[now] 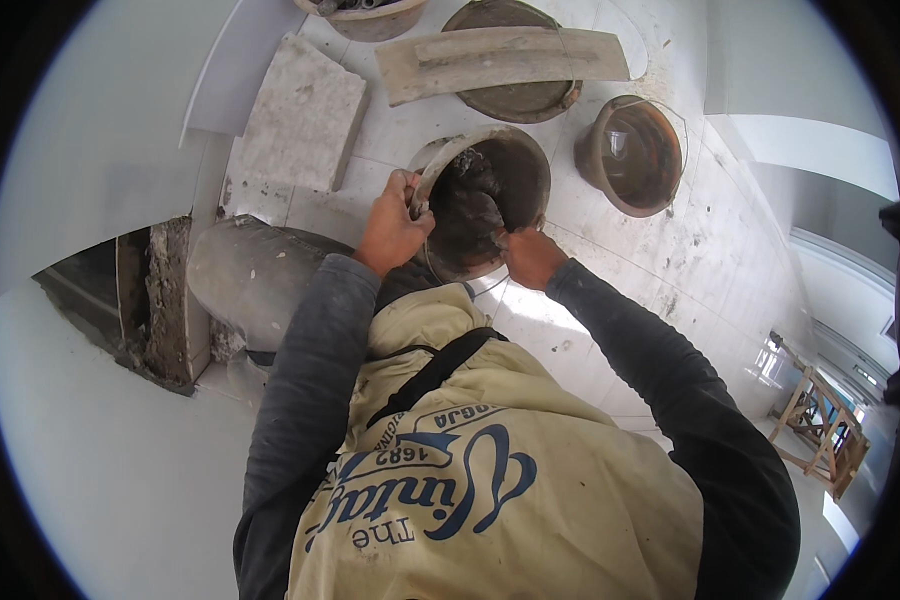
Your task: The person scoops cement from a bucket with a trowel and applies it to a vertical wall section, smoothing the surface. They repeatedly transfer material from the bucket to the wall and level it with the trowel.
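A mortar-stained bucket (532, 165) tips toward me on the tiled floor, with dark wet mortar inside. At its left rim, my left hand (398, 225) is closed over the edge. My right hand (532, 257) makes a fist at the near right side of the opening. From that fist a trowel (478, 214) seems to reach into the bucket, its grey blade lying against the mortar. The handle is hidden in my fingers.
To the right stands another bucket (588, 160) with some liquid. Beyond, a long board (500, 60) lies across a round mortar tub (510, 107). A pale slab (300, 115) is at the left, near a rough wall opening (165, 300). A wooden frame (820, 425) stands far right.
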Available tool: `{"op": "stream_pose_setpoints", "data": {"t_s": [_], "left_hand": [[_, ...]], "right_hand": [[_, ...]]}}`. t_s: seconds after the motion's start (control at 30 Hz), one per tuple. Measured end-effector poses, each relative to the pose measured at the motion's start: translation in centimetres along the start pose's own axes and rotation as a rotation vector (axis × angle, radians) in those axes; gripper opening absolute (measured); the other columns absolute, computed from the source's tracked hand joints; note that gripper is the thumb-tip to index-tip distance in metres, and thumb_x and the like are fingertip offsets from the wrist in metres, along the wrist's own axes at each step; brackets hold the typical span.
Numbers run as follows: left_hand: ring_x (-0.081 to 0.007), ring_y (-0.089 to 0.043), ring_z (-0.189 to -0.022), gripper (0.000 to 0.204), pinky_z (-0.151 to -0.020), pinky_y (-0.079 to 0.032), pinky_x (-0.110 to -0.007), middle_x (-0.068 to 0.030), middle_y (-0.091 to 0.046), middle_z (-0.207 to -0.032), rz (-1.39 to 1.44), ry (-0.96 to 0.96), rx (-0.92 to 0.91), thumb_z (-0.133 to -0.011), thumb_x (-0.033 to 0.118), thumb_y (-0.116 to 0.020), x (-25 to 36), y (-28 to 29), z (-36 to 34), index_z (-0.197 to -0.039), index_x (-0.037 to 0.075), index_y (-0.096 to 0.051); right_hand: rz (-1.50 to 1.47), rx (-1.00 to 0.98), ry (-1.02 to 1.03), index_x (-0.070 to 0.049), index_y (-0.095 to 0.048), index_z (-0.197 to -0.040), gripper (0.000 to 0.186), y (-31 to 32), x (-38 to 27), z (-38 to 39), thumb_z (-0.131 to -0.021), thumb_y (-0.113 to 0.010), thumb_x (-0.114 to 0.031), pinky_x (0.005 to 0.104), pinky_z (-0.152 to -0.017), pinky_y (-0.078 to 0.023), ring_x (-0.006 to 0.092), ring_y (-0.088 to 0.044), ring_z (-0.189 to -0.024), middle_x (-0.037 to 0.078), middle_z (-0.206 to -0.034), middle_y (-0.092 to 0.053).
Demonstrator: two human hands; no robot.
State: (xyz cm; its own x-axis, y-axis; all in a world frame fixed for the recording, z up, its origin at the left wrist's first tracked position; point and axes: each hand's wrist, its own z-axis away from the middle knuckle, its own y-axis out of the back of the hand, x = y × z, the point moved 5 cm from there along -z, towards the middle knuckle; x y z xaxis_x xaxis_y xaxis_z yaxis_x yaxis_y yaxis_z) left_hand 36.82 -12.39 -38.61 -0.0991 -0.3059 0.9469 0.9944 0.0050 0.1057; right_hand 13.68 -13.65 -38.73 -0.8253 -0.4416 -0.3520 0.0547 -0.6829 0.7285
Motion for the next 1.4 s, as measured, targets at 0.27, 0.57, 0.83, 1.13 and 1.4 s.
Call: {"op": "stream_pose_setpoints", "data": {"t_s": [0.27, 0.57, 0.83, 1.13, 1.4], "left_hand": [[-0.0242, -0.067, -0.097, 0.040, -0.089, -0.050, -0.034, -0.0172, -0.069, -0.104, -0.027, -0.026, 0.008, -0.081, 0.001, -0.067, -0.7, 0.7, -0.6, -0.117, -0.003, -0.051], [-0.0152, -0.053, -0.102, 0.039, -0.091, -0.043, -0.031, -0.0092, -0.058, -0.110, 0.028, 0.018, 0.009, -0.085, -0.003, -0.062, -2.6, 3.4, -2.1, -0.121, -0.002, -0.047], [-0.0472, -0.060, -0.117, 0.058, -0.100, -0.048, -0.045, -0.0349, -0.063, -0.120, -0.064, 0.272, 0.225, -0.083, 0.019, -0.063, -3.8, 6.0, -2.3, -0.132, -0.009, -0.048], [-0.0234, -0.071, -0.102, 0.029, -0.091, -0.054, -0.033, -0.0187, -0.073, -0.110, 0.116, -0.180, 1.196, -0.089, 0.002, -0.053, 2.1, 23.5, 14.5, -0.115, -0.004, -0.065], [-0.0301, -0.071, -0.101, 0.024, -0.090, -0.054, -0.037, -0.0191, -0.073, -0.105, 0.069, 0.358, 1.742, -0.087, 0.002, -0.057, -7.8, 25.3, 33.8, -0.107, -0.002, -0.068]], "right_hand": [[-0.120, 0.052, 0.091, 0.005, -0.064, -0.112, 0.032, -0.2, -1.3, 0.4, -0.081, -0.058, -0.002, 0.0551, -0.075, -0.056, 0.0454, -0.069, -0.085, 0.026, -0.082, -0.069], [-0.576, 0.022, 0.044, 0.006, -0.065, -0.123, 0.036, -0.1, -0.3, 1.1, -0.093, -0.068, -0.014, 0.0366, -0.097, -0.051, 0.0279, -0.068, -0.113, 0.022, -0.130, -0.066], [-0.529, 0.086, -0.016, 0.003, -0.061, -0.133, 0.042, 7.7, -1.6, 4.6, -0.092, -0.064, -0.002, 0.0243, -0.073, -0.047, 0.0066, -0.047, -0.073, 0.001, -0.080, -0.057], [-0.399, -0.167, 0.328, 0.010, -0.059, -0.131, 0.041, 17.3, -16.4, 0.9, -0.093, -0.060, -0.004, 0.0240, -0.058, -0.042, 0.0070, -0.047, -0.060, 0.000, -0.072, -0.052], [-0.550, -0.372, 0.538, 0.004, -0.052, -0.140, 0.044, 10.3, -36.5, -11.1, -0.096, -0.052, -0.002, 0.0275, -0.057, -0.051, 0.0106, -0.061, -0.067, 0.007, -0.088, -0.061]]}}
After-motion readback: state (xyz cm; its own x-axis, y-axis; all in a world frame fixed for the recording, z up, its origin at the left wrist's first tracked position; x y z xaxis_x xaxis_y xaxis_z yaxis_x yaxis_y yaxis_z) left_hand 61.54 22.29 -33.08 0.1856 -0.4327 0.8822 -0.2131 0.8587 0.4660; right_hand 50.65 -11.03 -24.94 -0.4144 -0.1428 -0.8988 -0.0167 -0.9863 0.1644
